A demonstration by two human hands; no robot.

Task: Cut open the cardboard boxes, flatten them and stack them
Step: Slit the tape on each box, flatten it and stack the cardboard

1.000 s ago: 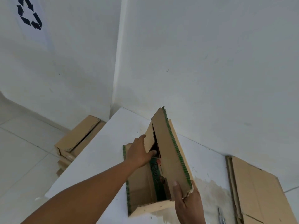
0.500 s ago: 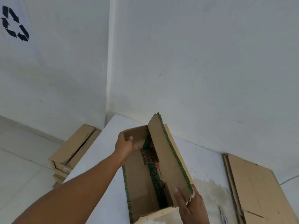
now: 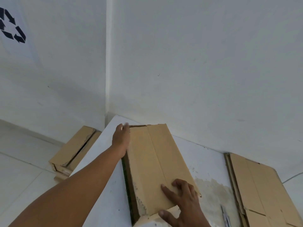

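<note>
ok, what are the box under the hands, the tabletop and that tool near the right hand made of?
Box: brown matte cardboard, probably corrugated; creased panels, thick ragged left edge. Tabletop: white painted or laminated board, seemingly; one patch worn to tan. Tool: slim, grey sheen, probably metal; too small to confirm.

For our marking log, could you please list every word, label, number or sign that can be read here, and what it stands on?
Recycling symbol, three black chasing arrows, no letters: on the wall, upper left, cut off by the picture's edge.
Cardboard box in the middle: plain face, no print.
Flattened cardboard at right: no print legible.
</note>
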